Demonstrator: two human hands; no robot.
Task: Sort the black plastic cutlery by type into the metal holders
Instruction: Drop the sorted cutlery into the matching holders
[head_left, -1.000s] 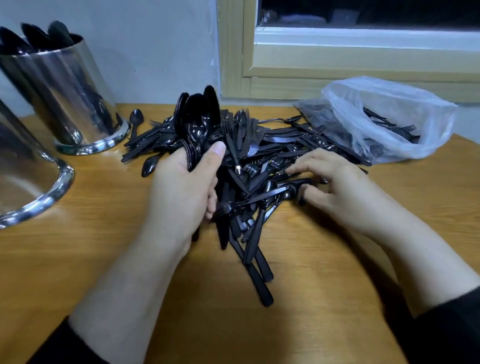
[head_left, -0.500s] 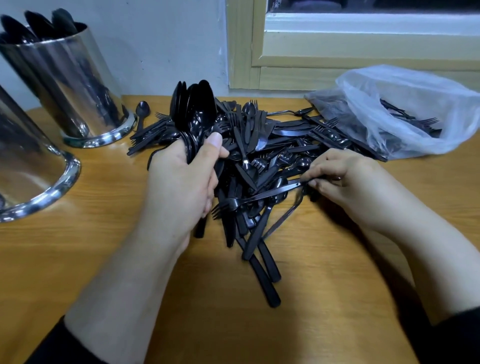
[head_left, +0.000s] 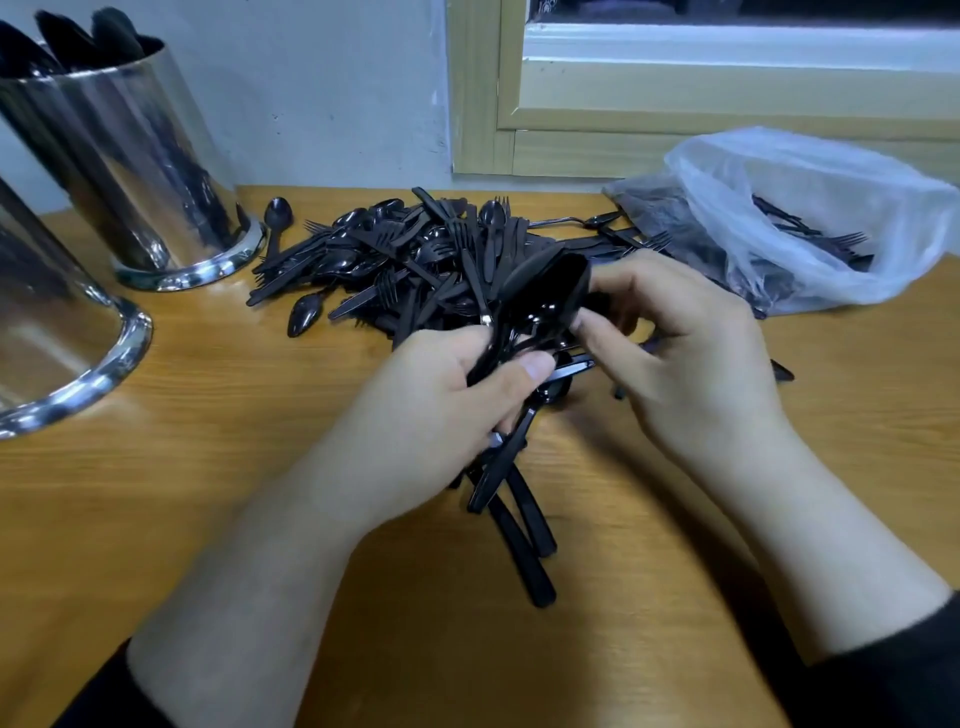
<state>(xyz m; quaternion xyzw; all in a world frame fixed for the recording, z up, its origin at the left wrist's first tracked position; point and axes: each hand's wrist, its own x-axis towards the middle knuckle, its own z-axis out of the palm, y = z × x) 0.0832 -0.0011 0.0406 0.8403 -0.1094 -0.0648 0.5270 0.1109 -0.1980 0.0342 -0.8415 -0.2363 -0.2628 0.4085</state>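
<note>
While the left hand (head_left: 441, 410) grips a spoon bundle (head_left: 540, 306) pointing bowls-away and the right hand (head_left: 675, 358) pinches at its bowls, the spoon holder (head_left: 130, 171) stands far left, nearer the left hand

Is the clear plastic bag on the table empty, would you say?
No, the plastic bag holds black forks, dark through its film.
</note>
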